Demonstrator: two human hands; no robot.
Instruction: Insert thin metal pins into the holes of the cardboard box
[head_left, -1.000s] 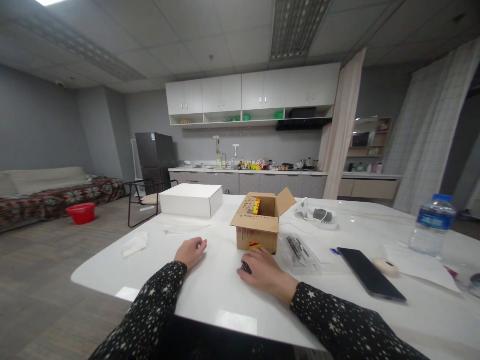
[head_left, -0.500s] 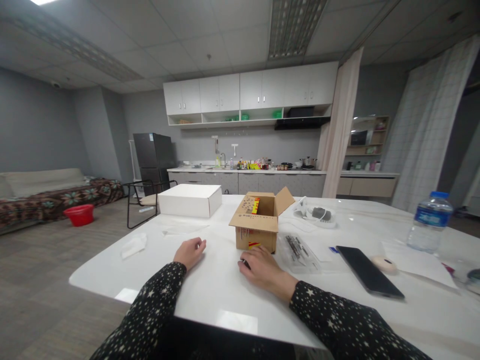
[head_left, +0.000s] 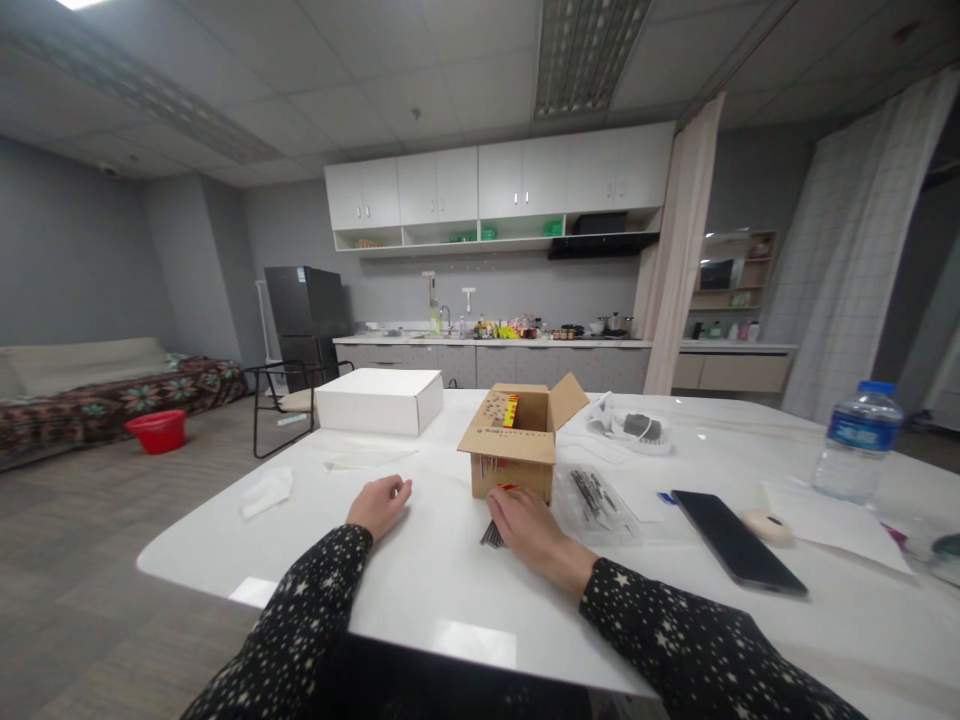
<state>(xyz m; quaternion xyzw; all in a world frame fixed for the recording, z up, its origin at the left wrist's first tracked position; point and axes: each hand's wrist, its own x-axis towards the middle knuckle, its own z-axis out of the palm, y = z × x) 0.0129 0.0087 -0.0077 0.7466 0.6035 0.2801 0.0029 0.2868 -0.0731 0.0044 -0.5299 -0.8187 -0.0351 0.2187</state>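
My left hand (head_left: 381,505) rests on the white table (head_left: 420,590), fingers loosely curled, with nothing visible in them. In front of the open cardboard box (head_left: 514,478), my right hand (head_left: 529,525) lies palm down with its fingers stretched toward the box's base. Just left of its fingers is a small bunch of thin dark metal rods (head_left: 493,535), like nails, partly covered by the hand. Small dots mark the box's flaps, and a red and yellow label (head_left: 511,411) shows inside. A clear plastic case (head_left: 600,510) holding metal pieces sits right of the box.
A white box (head_left: 380,402) stands at the back left, and a crumpled tissue (head_left: 268,493) lies at the left. On the right are a black phone (head_left: 739,542), a round beige object (head_left: 767,528), paper and a water bottle (head_left: 859,445). A white tray (head_left: 637,435) with cables is behind.
My right hand has shifted slightly and its fingers have loosened, so the bunch of metal rods now shows on the table. My left hand has stayed put.
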